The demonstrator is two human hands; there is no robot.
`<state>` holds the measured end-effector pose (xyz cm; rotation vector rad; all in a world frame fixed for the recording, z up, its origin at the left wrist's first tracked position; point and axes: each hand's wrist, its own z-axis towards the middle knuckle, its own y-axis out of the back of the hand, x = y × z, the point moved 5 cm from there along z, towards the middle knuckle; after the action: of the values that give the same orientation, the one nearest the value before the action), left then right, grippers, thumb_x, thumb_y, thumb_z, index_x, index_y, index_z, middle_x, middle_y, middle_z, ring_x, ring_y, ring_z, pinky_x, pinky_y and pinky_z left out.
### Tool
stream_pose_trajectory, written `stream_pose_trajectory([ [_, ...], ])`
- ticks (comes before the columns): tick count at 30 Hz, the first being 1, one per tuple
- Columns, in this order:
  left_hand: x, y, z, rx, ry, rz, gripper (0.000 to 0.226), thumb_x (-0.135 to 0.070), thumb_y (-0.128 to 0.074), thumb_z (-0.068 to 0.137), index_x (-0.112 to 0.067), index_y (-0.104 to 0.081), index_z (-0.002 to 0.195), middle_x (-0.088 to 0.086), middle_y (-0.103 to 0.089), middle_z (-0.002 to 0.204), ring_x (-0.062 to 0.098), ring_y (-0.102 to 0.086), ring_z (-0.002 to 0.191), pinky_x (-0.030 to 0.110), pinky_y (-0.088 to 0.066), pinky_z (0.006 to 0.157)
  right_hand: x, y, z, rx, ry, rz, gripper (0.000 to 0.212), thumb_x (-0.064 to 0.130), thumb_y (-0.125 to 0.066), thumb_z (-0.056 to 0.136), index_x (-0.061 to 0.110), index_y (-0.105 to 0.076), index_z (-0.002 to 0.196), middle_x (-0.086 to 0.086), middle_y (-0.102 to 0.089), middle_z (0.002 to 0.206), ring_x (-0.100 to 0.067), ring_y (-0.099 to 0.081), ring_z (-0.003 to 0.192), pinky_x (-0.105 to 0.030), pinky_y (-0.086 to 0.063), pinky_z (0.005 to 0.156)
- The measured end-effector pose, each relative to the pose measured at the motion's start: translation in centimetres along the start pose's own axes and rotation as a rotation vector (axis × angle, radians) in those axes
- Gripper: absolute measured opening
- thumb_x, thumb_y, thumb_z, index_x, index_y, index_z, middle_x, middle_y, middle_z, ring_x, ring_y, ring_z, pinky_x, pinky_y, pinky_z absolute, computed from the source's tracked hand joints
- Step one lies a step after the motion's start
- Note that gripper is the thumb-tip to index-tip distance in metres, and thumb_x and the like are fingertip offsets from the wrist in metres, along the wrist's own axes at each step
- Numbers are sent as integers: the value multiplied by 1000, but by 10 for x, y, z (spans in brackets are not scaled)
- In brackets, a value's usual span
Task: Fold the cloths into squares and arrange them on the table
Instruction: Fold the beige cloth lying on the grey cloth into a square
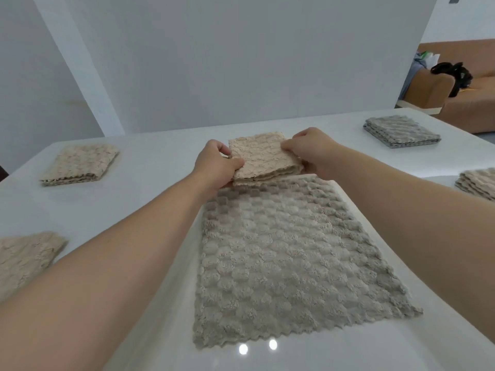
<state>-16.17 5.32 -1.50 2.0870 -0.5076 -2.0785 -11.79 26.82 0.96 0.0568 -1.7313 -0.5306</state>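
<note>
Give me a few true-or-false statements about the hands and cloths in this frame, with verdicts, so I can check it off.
1. The left hand and the right hand both hold the folded beige cloth. True.
2. The large grey cloth nearest the person is folded into a square. False: it lies spread open on the table.
3. A folded grey cloth lies at the far right. True.
4. The far-left cloth is grey. False: it is beige and folded.
</note>
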Motion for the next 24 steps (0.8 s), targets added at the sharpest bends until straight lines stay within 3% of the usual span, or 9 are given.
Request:
stream_pose_trajectory([
  [4,-1,-2,44,12,-44,39,15,-9,-70,92,-21,-65,100,6,-68,88,17,-58,60,38,-58,69,7,-4,38,43,16,53,35,4,-65,90,17,-54,120,-13,-64,100,-21,-63,60,-34,-61,63],
  [7,1,-7,70,64,-3,-8,29,2,-62,91,-17,-70,111,5,-66,79,13,-57,52,36,-59,70,9,-9,66,14,56,-43,37,1,-63,90,20,-64,121,-14,-69,94,-24,-68,71,-40,-63,75],
  [11,6,-8,100,56,-44,73,42,4,-59,89,-19,-68,123,1,-63,78,16,-58,60,32,-53,66,7,-21,94,-14,96,-135,42,1,-60,89,22,-67,125,-6,-65,85,-21,-64,76,-44,-61,84],
  [13,8,-8,113,28,-68,121,47,4,-55,89,-21,-66,128,2,-66,88,17,-62,70,27,-49,69,3,-28,104,-21,109,-149,43,2,-60,90,18,-66,129,-4,-64,80,-17,-63,70,-38,-62,79],
  [16,14,-7,128,-4,-49,155,48,1,-55,87,-24,-69,125,11,-69,122,28,-66,110,31,-53,91,-4,-36,116,-51,130,-207,43,4,-59,90,15,-64,131,2,-62,75,-10,-57,59,-17,-50,54],
  [18,17,-7,131,-12,-28,172,45,-1,-58,88,-26,-71,122,7,-68,126,23,-65,111,27,-52,90,-8,-40,121,-70,154,-251,41,9,-60,93,16,-62,133,6,-64,84,-9,-58,64,-10,-45,52],
  [21,19,-10,134,-19,-56,244,43,-3,-58,90,-25,-71,125,1,-65,130,9,-61,97,17,-48,73,-8,-44,124,-67,214,-424,39,15,-57,96,12,-62,134,-4,-68,119,-20,-62,97,-21,-49,84],
  [24,17,-13,133,-19,-88,341,46,-4,-55,93,-25,-66,132,0,-61,139,9,-62,95,18,-47,70,-9,-52,127,-60,223,-590,36,16,-51,98,4,-63,130,-12,-66,128,-30,-60,115,-32,-48,97],
])
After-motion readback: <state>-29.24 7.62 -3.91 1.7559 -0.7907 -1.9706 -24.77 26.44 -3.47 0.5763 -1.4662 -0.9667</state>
